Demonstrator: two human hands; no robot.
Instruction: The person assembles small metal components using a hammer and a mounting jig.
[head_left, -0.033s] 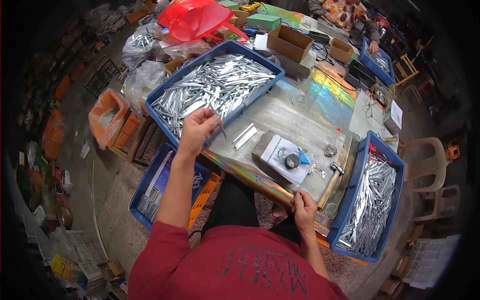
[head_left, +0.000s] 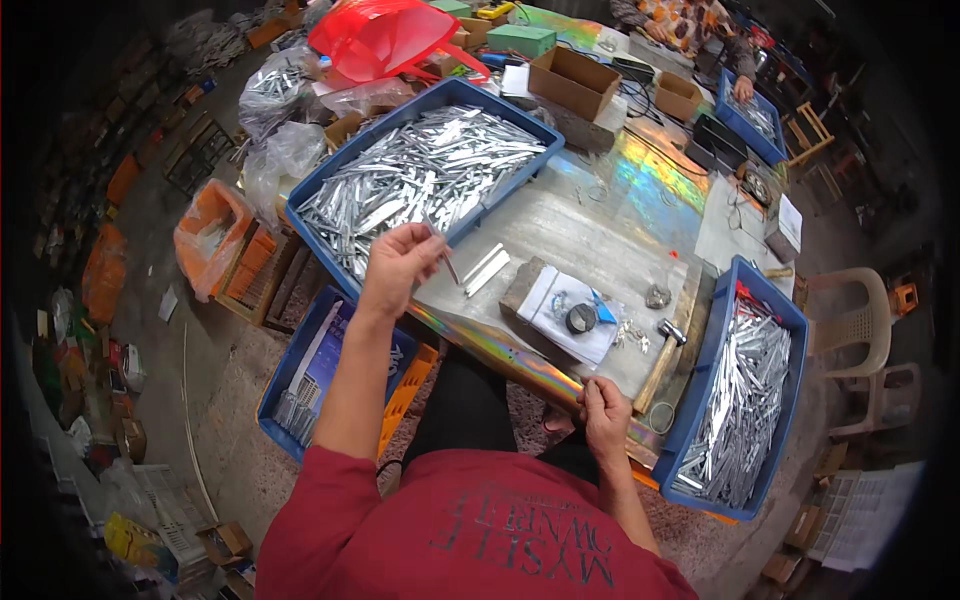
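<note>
My left hand (head_left: 402, 262) is closed in a pinch on a thin metal strip (head_left: 449, 268), held at the near edge of a blue bin (head_left: 318, 235) heaped with similar silver strips. Just to its right, a few loose strips (head_left: 487, 270) lie on the metal-topped table. My right hand (head_left: 605, 412) is closed at the table's front edge, fingertips pressed together; whatever is in them, if anything, is hidden. Between the hands stands a block topped with white paper (head_left: 545, 312), carrying a round black object (head_left: 581, 319). Beside my right hand lies a hammer (head_left: 657, 372).
A second blue bin of strips (head_left: 735, 400) stands at the right. Another blue bin (head_left: 275, 395) sits low at the left. Cardboard boxes (head_left: 572, 82) and a red bag (head_left: 385, 40) crowd the back. A co-worker's hand (head_left: 743, 88) is in a far bin. Plastic chairs (head_left: 865, 320) stand right.
My left hand has shifted slightly to the right and turned a little, so more of the strip shows. My right hand stays closed at the table edge. The whole view has shifted slightly.
</note>
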